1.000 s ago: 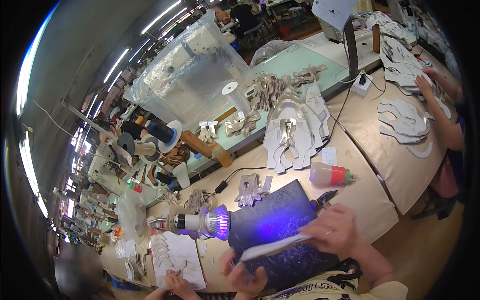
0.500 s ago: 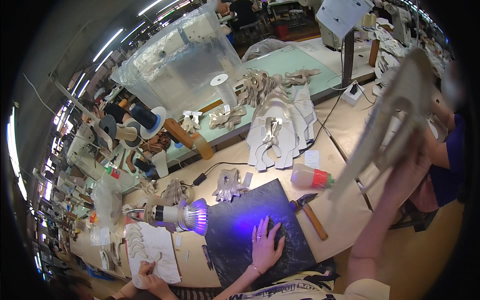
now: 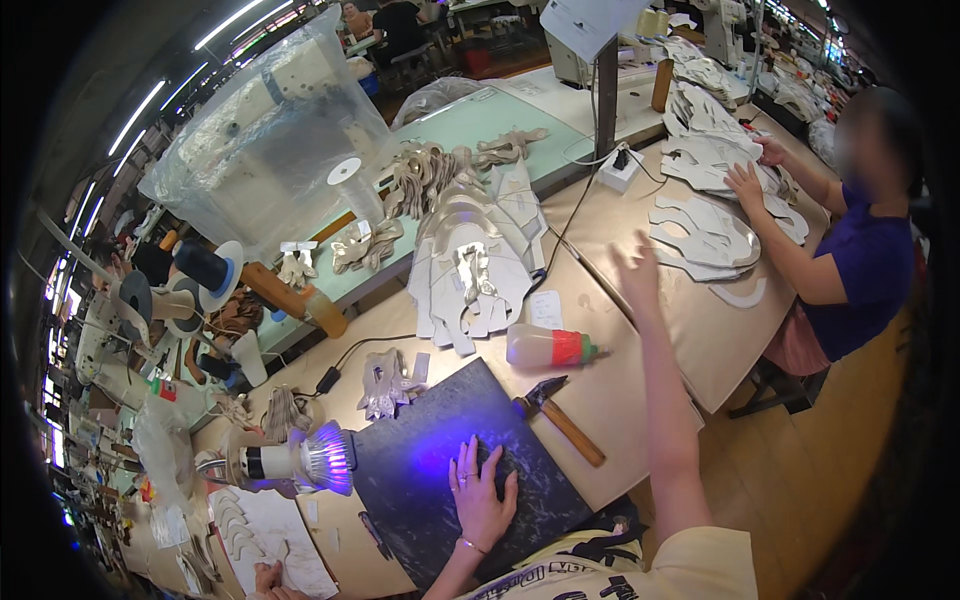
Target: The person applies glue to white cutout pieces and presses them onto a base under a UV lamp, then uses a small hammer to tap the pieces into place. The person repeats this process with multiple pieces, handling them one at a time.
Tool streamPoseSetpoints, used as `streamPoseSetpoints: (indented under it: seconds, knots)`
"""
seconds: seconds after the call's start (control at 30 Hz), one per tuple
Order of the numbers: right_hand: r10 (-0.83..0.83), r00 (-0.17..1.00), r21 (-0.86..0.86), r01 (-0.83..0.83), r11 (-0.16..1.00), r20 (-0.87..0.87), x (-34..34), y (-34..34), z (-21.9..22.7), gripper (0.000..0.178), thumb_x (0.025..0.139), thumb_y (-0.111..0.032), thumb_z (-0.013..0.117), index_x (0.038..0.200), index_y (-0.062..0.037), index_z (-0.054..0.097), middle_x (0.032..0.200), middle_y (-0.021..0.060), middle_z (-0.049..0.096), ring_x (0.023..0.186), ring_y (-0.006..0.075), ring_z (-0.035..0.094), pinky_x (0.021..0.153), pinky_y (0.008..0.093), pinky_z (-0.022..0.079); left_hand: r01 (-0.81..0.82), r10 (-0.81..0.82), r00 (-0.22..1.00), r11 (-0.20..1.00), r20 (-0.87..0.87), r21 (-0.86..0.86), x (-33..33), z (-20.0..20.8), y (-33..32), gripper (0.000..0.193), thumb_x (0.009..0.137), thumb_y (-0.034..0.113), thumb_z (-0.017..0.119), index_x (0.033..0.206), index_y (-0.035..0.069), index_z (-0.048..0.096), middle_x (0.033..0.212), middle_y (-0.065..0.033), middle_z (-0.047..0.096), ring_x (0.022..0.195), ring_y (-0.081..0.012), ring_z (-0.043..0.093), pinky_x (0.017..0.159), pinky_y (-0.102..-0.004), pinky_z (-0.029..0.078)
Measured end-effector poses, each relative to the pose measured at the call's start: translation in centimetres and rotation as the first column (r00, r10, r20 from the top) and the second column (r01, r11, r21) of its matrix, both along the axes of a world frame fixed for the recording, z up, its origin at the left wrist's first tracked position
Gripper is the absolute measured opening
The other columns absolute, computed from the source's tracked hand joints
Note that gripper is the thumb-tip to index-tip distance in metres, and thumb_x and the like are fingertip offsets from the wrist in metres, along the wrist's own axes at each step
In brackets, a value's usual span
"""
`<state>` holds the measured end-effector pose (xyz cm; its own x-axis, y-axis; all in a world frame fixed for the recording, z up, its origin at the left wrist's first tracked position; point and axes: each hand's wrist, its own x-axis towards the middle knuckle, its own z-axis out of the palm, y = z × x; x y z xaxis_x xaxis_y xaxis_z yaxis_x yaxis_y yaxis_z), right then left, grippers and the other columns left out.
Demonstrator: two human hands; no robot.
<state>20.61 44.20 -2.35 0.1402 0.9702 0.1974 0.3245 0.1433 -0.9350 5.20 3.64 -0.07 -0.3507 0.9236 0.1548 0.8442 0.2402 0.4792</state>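
Observation:
My left hand [image 3: 483, 500] lies with its fingers spread on a dark marbled slab [image 3: 540, 495], in a patch of blue-violet light. Nothing is in it. My right hand [image 3: 635, 272] is stretched forward over the tan table, slightly blurred, fingers apart and holding nothing. Beyond it lie white and grey cut shoe-upper pieces [image 3: 700, 235] in front of a co-worker. A hammer [image 3: 568, 428] with a wooden handle rests at the slab's right edge. A squeeze bottle [image 3: 540, 347] with a red band lies on its side above the hammer.
A lit lamp [image 3: 325, 458] stands left of the slab. Fanned shoe-upper pieces [image 3: 435, 285] lie farther back, a cable [image 3: 570, 235] beside them. At right a co-worker in purple [image 3: 870, 255] handles pieces. Another person's hand [image 3: 270, 578] touches a white sheet [image 3: 300, 540] at lower left.
The large shoe-upper piece that my right hand held up has left it, and that hand is now empty. My view has turned to the right. My left hand stays on the slab.

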Motion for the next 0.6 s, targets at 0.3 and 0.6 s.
streamPoseSetpoints:
  seconds: [0.3,0.6]
  knots:
    - [-0.493,0.612,-0.190,0.492,0.850,-0.619,25.4,5.7,-5.2,0.061,0.084,-0.014,0.078,0.134,-0.0021,0.045,0.096,0.0091,0.059,0.073,0.0163,0.058,0.062,0.0291,0.046,0.012,-0.013,0.999,1.000,-0.030,-0.023,0.0,0.2,0.2,0.048,0.090,0.026,0.068,0.133,0.010,0.056,0.151,-0.0227,0.039,0.144,-0.0397,0.031,0.120,-0.0542,0.019]
    - [-0.529,0.666,-0.358,0.391,0.848,-0.526,24.9,9.2,-3.6,0.054,0.081,-0.017,0.079,0.124,-0.0038,0.048,0.086,0.0039,0.056,0.061,0.0119,0.052,0.050,0.0260,0.039,0.003,-0.004,0.999,0.999,-0.032,-0.037,0.0,0.2,0.2,0.049,0.090,0.026,0.067,0.135,0.010,0.056,0.152,-0.0225,0.038,0.145,-0.0392,0.029,0.121,-0.0535,0.017]
